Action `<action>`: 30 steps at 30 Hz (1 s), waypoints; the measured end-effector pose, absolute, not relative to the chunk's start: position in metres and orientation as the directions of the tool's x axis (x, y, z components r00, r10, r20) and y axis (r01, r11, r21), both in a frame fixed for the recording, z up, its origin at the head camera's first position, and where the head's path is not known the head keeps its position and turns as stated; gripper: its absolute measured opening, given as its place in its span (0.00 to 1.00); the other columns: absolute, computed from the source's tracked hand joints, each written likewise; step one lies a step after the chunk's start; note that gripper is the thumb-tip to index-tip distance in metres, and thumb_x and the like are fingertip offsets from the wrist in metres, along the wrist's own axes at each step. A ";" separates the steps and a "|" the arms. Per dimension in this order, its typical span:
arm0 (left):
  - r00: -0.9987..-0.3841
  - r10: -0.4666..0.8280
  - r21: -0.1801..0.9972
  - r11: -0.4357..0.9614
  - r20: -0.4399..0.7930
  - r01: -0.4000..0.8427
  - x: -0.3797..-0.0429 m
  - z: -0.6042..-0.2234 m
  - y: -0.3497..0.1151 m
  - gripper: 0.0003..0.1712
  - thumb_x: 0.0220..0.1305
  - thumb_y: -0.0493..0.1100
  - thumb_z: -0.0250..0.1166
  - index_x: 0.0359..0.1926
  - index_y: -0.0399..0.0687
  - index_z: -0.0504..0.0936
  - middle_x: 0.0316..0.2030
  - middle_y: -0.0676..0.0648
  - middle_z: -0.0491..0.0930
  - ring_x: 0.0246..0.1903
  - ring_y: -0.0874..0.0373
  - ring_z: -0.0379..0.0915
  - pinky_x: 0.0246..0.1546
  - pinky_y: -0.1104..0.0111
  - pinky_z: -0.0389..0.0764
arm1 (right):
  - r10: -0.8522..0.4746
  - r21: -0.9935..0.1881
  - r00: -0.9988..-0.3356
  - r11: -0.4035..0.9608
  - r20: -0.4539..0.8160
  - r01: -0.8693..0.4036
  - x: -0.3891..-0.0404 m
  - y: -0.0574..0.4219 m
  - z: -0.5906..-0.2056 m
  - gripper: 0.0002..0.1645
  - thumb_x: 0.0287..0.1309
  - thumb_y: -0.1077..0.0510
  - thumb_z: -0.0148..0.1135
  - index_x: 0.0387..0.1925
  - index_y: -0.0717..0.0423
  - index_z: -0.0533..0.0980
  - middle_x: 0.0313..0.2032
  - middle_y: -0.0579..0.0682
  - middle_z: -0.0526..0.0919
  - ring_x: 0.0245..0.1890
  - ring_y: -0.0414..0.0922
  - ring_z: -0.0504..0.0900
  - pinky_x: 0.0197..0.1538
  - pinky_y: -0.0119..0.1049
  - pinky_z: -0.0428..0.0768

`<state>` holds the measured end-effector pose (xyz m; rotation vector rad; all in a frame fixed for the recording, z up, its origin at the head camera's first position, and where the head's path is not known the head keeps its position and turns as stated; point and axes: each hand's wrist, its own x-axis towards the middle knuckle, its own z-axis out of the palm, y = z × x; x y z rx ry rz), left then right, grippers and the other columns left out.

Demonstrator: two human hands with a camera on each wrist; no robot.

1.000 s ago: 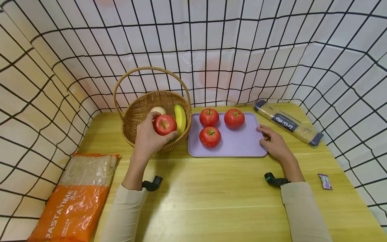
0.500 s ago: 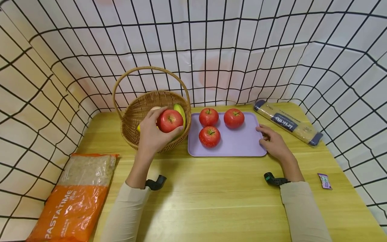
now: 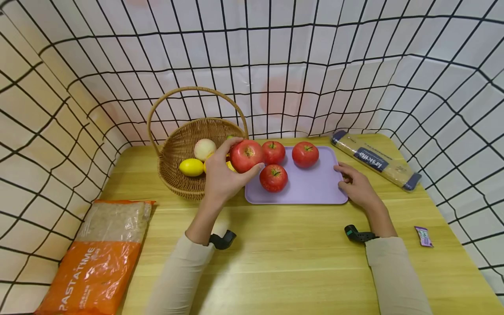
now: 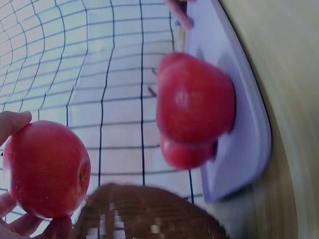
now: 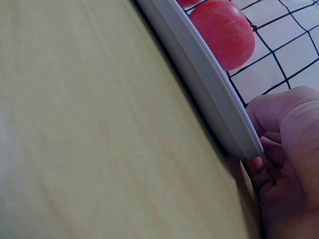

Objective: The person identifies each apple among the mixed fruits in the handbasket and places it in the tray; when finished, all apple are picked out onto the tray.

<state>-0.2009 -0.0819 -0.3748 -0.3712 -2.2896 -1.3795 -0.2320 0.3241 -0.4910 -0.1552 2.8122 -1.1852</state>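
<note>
My left hand (image 3: 226, 177) grips a red apple (image 3: 246, 156) between thumb and fingers, above the gap between the basket's right rim and the tray's left end. The apple (image 4: 47, 169) shows whole in the left wrist view. On the lilac tray (image 3: 315, 188) sit three red fruits (image 3: 273, 178) with green stems, one partly hidden behind the held apple. My right hand (image 3: 356, 186) pinches the tray's right edge; in the right wrist view the thumb lies over the rim (image 5: 219, 99) and fingertips show beneath it.
A wicker basket (image 3: 177, 148) with a tall handle holds a lemon (image 3: 191, 167), a pale round fruit (image 3: 204, 149) and other yellow fruit, partly hidden. An orange pasta bag (image 3: 94, 262) lies left. A noodle pack (image 3: 374, 159) and small purple wrapper (image 3: 423, 236) lie right.
My left hand has carried the apple rightward from over the basket to the tray's left end, uncovering the lemon and pale fruit. The right hand and tray have stayed still.
</note>
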 end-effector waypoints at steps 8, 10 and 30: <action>-0.864 0.070 0.772 0.418 0.498 0.478 -0.203 -0.373 -0.050 0.40 0.47 0.59 0.82 0.61 0.54 0.82 0.54 0.53 0.85 0.50 0.61 0.81 0.49 0.62 0.86 | -0.136 -0.715 -0.990 0.695 -0.025 -0.077 -0.232 0.324 -0.492 0.33 0.70 0.64 0.53 0.75 0.58 0.66 0.80 0.58 0.57 0.56 0.55 0.70 0.53 0.33 0.68; -0.862 0.090 0.774 0.401 0.498 0.489 -0.204 -0.373 -0.040 0.39 0.47 0.59 0.82 0.60 0.55 0.82 0.55 0.53 0.84 0.51 0.61 0.79 0.50 0.63 0.86 | -0.134 -0.710 -0.991 0.699 -0.023 -0.078 -0.232 0.324 -0.493 0.33 0.70 0.64 0.53 0.75 0.58 0.66 0.80 0.58 0.57 0.56 0.55 0.70 0.52 0.33 0.68; -0.936 0.202 0.801 0.485 0.287 0.351 -0.207 -0.402 0.046 0.42 0.58 0.60 0.75 0.71 0.58 0.73 0.64 0.51 0.78 0.61 0.53 0.76 0.59 0.50 0.81 | -0.130 -0.700 -0.991 0.709 -0.003 -0.091 -0.233 0.324 -0.494 0.32 0.70 0.63 0.54 0.74 0.58 0.67 0.79 0.59 0.58 0.55 0.55 0.71 0.53 0.35 0.71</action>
